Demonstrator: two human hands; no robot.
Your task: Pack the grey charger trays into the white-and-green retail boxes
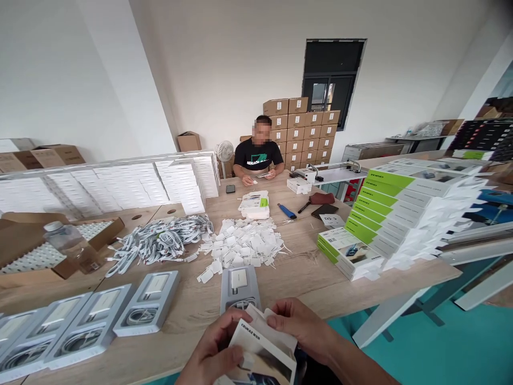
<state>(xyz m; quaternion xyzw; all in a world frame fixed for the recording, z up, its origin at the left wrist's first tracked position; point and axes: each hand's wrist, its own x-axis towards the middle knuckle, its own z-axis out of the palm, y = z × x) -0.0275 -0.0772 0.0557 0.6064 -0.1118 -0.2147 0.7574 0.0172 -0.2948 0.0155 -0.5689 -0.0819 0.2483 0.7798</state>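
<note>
Close to me at the table's front edge, my left hand (224,345) grips a white printed carton (262,355) by its left side, thumb on the printed face. My right hand (298,326) pinches a white flap at the carton's upper end, which stands open. Just beyond lies a grey tray (228,291) with a white charger (239,278) and a coiled cable (242,303), partly covered by my hands and the carton. Behind that tray spreads a heap of small white tags (244,243).
Filled grey trays (146,302) line the left front. Beyond them lie bundled cables (164,235) and a cardboard box with a plastic bottle (72,240). Green-and-white cartons (385,214) are stacked right. A blue cutter (287,210) lies mid-table. A co-worker (258,155) sits opposite, holding something flat.
</note>
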